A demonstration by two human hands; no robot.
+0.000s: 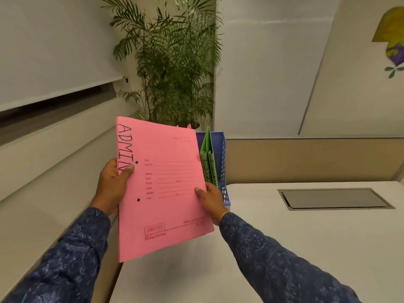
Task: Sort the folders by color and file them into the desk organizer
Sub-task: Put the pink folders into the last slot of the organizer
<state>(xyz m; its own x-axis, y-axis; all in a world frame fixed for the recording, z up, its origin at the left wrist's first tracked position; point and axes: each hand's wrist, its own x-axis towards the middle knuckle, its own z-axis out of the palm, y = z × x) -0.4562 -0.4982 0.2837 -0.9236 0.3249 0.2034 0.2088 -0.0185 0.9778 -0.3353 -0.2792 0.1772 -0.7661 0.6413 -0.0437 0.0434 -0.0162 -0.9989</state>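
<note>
A pink folder marked "ADMIN" on its spine edge hangs upright above the white desk, tilted a little to the left. My left hand grips its left edge with the thumb on the front. My right hand holds its right edge. Behind the folder stands a blue desk organizer, mostly hidden by it. Two green folders stand upright in the organizer's right compartment. Small pink tips show above the held folder's top edge.
A potted palm stands behind the organizer. A grey cable hatch is set into the desk at the right. A beige partition runs along the desk's back edge, and a window ledge runs along the left.
</note>
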